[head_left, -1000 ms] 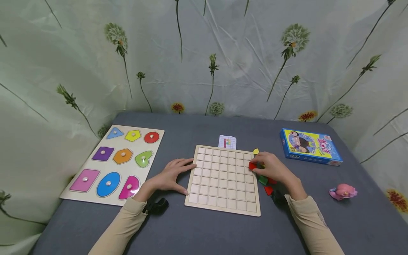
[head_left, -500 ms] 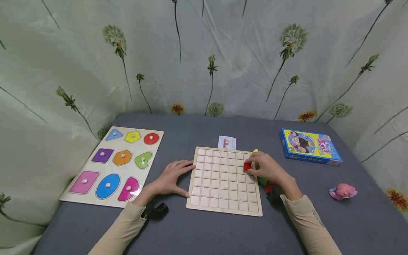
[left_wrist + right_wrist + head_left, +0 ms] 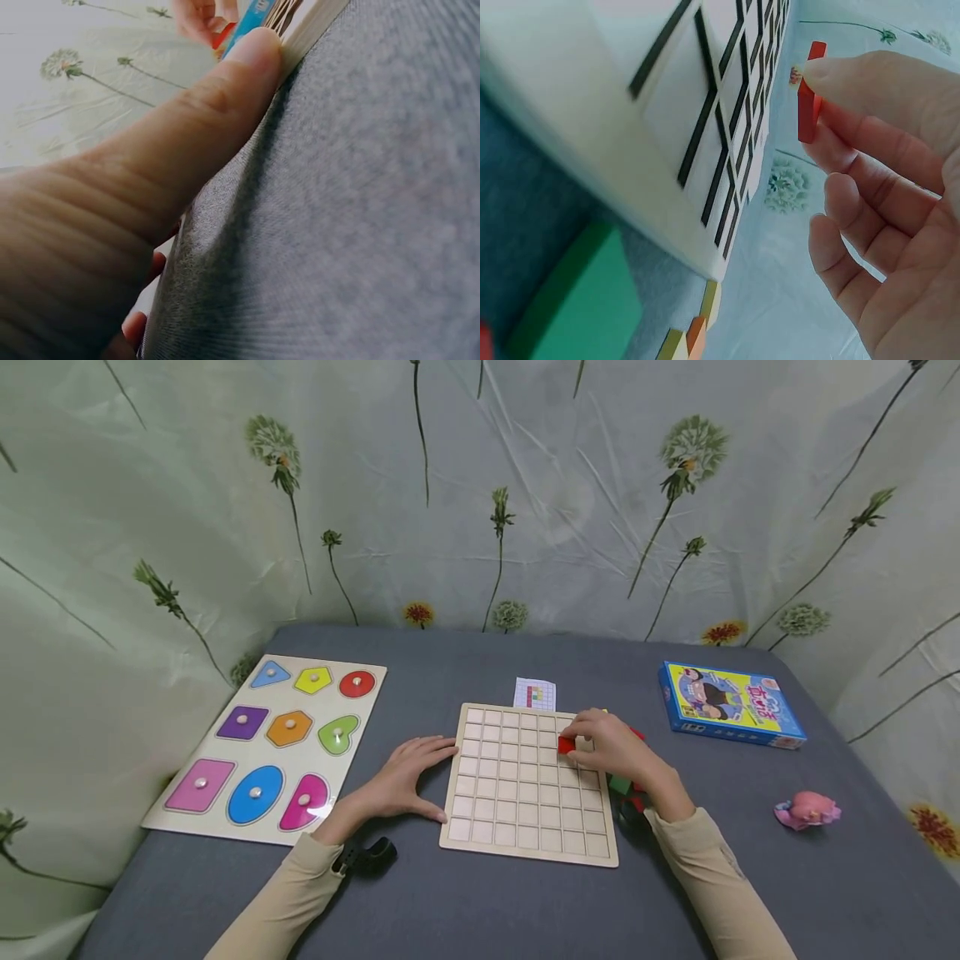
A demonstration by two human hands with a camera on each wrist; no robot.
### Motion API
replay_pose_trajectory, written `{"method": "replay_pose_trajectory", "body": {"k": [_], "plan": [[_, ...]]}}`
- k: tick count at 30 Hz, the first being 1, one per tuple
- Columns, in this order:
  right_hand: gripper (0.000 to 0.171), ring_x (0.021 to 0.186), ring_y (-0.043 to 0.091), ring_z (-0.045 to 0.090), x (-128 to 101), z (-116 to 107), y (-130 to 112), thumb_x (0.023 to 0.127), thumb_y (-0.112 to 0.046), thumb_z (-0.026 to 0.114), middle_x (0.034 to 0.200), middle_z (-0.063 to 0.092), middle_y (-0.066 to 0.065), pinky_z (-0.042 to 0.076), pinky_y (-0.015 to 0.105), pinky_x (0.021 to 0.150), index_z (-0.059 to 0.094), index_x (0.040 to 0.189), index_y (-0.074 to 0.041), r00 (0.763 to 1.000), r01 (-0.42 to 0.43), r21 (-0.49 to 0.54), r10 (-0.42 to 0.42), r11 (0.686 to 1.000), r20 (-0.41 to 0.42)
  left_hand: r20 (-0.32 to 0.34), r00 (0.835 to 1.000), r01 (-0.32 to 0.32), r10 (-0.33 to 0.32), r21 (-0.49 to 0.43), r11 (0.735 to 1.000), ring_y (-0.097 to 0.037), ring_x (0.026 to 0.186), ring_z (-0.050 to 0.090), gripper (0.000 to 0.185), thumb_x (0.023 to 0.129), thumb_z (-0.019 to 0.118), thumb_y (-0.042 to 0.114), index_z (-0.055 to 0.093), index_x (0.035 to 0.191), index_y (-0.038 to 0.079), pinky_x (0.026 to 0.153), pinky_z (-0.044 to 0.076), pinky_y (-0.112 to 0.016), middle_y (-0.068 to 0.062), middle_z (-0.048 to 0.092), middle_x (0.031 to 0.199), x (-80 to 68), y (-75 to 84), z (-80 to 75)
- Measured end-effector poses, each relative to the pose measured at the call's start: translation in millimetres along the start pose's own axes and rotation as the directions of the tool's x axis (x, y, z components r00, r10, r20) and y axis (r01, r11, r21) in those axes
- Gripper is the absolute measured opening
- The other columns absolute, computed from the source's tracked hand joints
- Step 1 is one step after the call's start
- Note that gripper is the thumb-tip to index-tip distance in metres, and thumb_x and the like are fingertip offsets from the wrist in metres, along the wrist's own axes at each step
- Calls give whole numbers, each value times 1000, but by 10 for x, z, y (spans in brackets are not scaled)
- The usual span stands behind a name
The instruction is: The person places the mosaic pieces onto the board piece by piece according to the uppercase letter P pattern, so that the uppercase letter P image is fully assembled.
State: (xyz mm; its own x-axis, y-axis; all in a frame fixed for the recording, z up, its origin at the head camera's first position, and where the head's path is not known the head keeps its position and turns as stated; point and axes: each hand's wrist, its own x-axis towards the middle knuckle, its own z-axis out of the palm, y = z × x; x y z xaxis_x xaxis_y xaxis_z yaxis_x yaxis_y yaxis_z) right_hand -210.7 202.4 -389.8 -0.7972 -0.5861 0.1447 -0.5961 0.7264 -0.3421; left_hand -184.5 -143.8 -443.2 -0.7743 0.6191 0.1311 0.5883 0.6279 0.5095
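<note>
A pale wooden grid board [image 3: 517,785] lies flat in the middle of the table. My left hand [image 3: 401,781] has its fingers and thumb spread against the board's left edge; in the left wrist view its thumb [image 3: 217,97] presses on the board's rim. Over the upper right part of the grid, my right hand [image 3: 618,747] pinches a red square tile [image 3: 566,745] between thumb and fingers. The right wrist view shows this red tile [image 3: 807,101] held apart from the board. Beside the board's right edge lie loose tiles, among them a green tile [image 3: 619,784], partly hidden by the hand.
A card with a coloured grid pattern [image 3: 535,694] lies at the board's far edge. To the left is a knob puzzle board [image 3: 258,747] with several shapes. On the right are a blue and yellow box [image 3: 731,706] and a small pink toy [image 3: 807,811].
My right hand has carried the red tile leftward from the loose tiles at the board's right edge to over the grid. My left hand has stayed at the left edge.
</note>
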Motion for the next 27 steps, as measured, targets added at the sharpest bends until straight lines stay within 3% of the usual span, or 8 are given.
{"method": "replay_pose_trajectory", "body": {"k": [15, 27], "plan": [[21, 85, 18, 56, 237, 98, -56, 80, -14, 71, 94, 67, 7, 49, 33, 76, 73, 100, -6, 998, 35, 3, -35, 999, 47, -16, 999, -36, 35, -77, 996, -34, 134, 37, 93, 60, 86, 37, 46, 137, 3, 107, 28, -56, -14, 44, 144, -2, 6, -1], [18, 82, 16, 55, 429, 170, -113, 82, -13, 68, 91, 65, 6, 48, 32, 77, 73, 98, -7, 994, 61, -32, -58, 998, 89, -6, 1000, -23, 22, -74, 997, -35, 135, 37, 96, 60, 86, 38, 44, 139, 2, 106, 27, -57, -15, 43, 145, 6, 0, -7]]}}
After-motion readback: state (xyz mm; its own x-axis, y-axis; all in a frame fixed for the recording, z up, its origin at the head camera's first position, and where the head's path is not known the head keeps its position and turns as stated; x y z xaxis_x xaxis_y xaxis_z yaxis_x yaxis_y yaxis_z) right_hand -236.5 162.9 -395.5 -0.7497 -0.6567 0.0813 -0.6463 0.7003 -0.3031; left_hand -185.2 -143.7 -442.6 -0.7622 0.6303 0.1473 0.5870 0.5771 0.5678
